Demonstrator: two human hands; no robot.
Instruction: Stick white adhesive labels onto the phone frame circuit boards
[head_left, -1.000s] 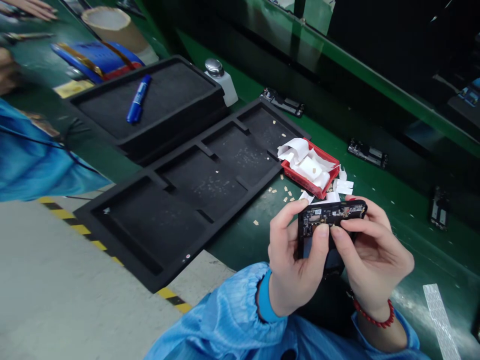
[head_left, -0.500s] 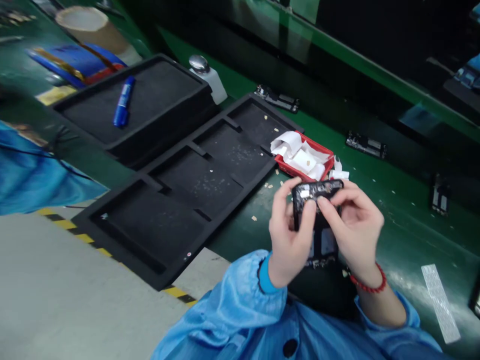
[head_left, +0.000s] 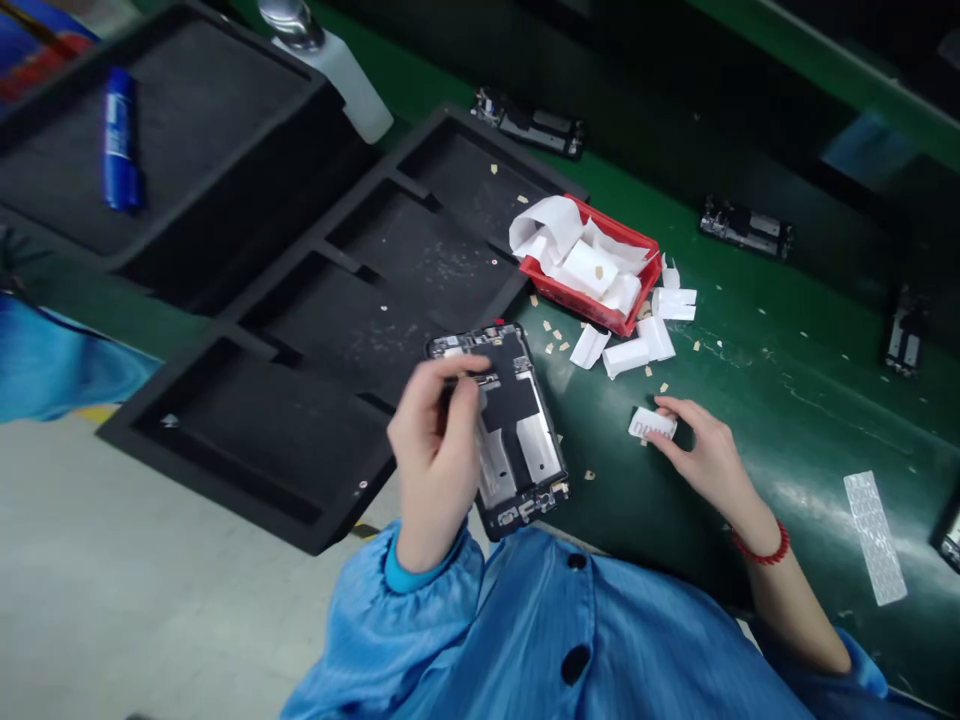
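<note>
An opened phone body [head_left: 531, 420], its black frame and silver plates showing, lies at the tray's near edge in front of me. Over its upper part, my left hand [head_left: 439, 440] is closed, thumb and index finger brought together. A slim dark piece shows at those fingertips; whether it is loose or part of the phone I cannot tell. Out to the right, my right hand [head_left: 701, 450] pinches a small white paper label [head_left: 643, 422] with grey print, low over the green table.
A red bin [head_left: 577, 302] holds white paper scraps, with more scraps [head_left: 630, 355] beside it. The black compartment tray [head_left: 247, 480] lies left, below a raised black box with a blue marker [head_left: 120, 140]. Several phone assemblies [head_left: 746, 228] line the back; a clear strip [head_left: 875, 538] lies right.
Both hands were on the phone; now they are apart. The phone has moved left and down, and my right hand has moved away and now holds a paper label. The view has shifted.
</note>
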